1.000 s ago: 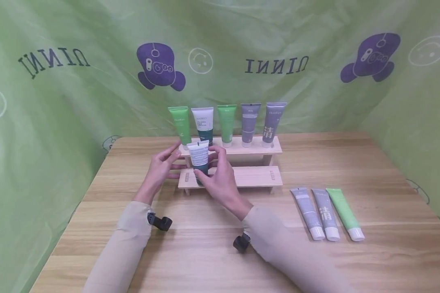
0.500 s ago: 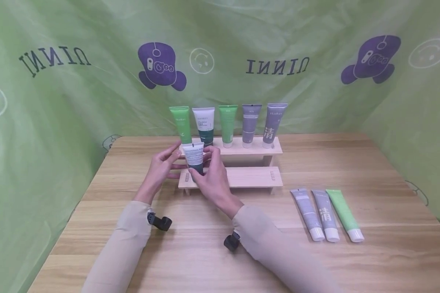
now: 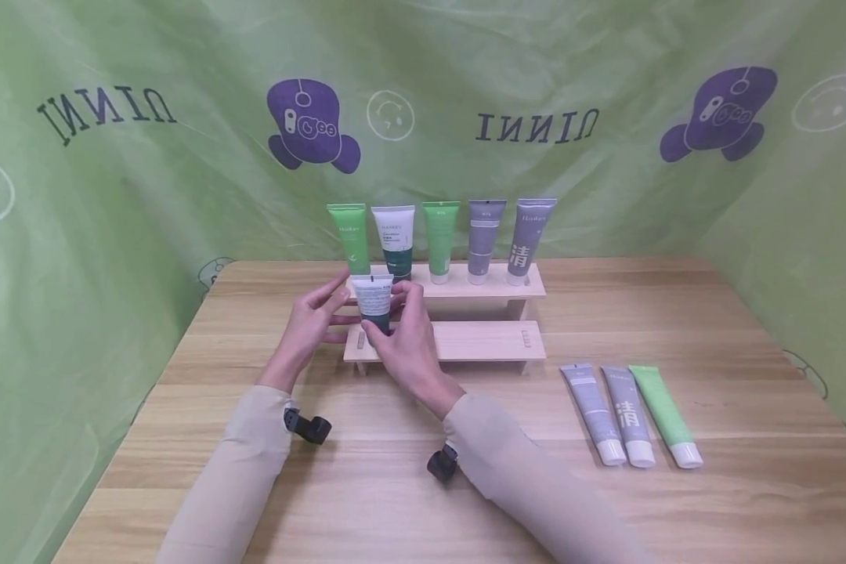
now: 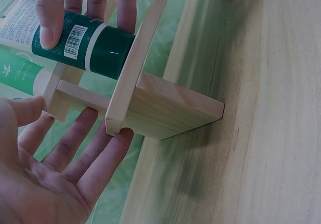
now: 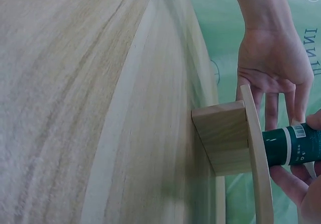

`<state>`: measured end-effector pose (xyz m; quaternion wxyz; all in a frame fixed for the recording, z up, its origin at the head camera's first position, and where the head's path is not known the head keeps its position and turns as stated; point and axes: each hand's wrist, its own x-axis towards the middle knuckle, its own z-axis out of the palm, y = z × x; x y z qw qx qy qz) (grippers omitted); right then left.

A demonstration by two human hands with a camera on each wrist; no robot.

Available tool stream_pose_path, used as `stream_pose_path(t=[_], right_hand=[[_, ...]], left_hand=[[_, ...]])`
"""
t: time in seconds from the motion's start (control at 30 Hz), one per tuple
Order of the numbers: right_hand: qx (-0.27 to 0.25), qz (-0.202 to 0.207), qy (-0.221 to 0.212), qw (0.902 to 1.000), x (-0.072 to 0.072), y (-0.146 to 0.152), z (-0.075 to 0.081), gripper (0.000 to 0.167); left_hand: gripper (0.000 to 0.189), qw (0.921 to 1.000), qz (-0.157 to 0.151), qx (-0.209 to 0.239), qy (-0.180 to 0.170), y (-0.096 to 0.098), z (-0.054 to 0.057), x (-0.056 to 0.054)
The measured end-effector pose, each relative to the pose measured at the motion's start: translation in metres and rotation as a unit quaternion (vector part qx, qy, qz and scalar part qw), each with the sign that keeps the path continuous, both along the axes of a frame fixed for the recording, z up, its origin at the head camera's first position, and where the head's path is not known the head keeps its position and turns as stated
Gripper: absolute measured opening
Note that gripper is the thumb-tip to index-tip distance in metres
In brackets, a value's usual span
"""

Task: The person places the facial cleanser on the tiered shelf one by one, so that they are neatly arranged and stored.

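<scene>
We seem to be setting the front white-and-green tube point(image 3: 374, 299) cap-down on the lower shelf point(image 3: 482, 338): our right grip point(image 3: 409, 337) pinches it, our left grip point(image 3: 306, 325), fingers loose, touches the shelf's edge. Next likely needs gentle release.

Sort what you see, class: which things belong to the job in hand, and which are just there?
Belongs to the job:
white-and-green tube, held by the right hand
wooden stand, touched by the left hand
five tubes standing on it
probably three tubes lying right

Just there:
printed green cloth
black wrist cameras
</scene>
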<state>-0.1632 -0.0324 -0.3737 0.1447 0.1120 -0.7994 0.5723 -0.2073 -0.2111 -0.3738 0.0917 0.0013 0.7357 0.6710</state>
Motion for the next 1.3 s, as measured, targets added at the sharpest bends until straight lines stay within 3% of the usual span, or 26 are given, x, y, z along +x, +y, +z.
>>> stream_pose_path(t=[0.4, 1.03, 1.3], right_hand=[[0.042, 0.018, 0.004, 0.9990, 0.0020, -0.0016, -0.0001, 0.060], [0.062, 0.006, 0.005, 0.9981, 0.0027, -0.0023, -0.0002, 0.061], [0.064, 0.000, -0.043, 0.9970, 0.0054, 0.0070, 0.0015, 0.069]], left_hand=[[0.053, 0.9998, 0.008, -0.019, 0.003, -0.0008, 0.0007, 0.0001], [0.052, 0.9998, 0.005, -0.016, 0.005, -0.0001, 0.0003, -0.0004], [0.053, 0.9999, 0.002, -0.014, 0.004, -0.0013, 0.0002, 0.0006]])
